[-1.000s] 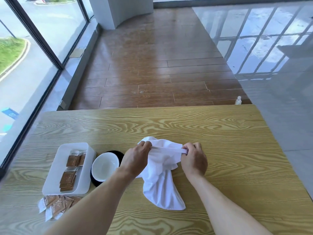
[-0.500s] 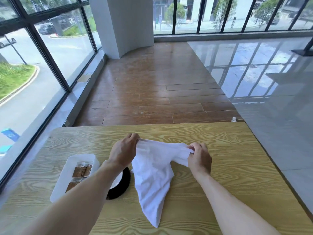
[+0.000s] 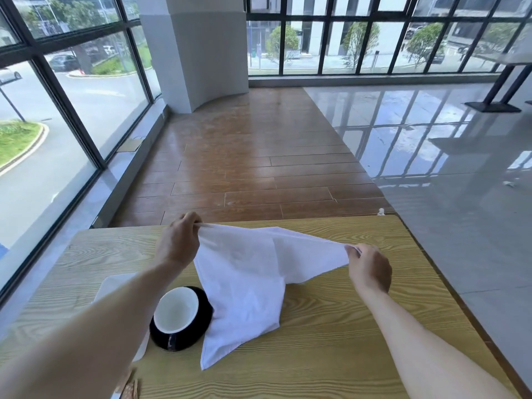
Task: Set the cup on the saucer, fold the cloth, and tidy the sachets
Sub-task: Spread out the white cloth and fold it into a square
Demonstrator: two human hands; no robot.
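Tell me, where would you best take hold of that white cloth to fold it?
By its two top corners, from above, probably. The left hand and right hand each pinch one, so the white cloth hangs spread over the table, its low point free.

A plain white cloth, a white-lined cup on a black saucer, a yellow wood-grain table.

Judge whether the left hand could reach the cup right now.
Probably not at once: the left hand pinches a corner of the cloth. The cup lies uncovered beside that forearm.
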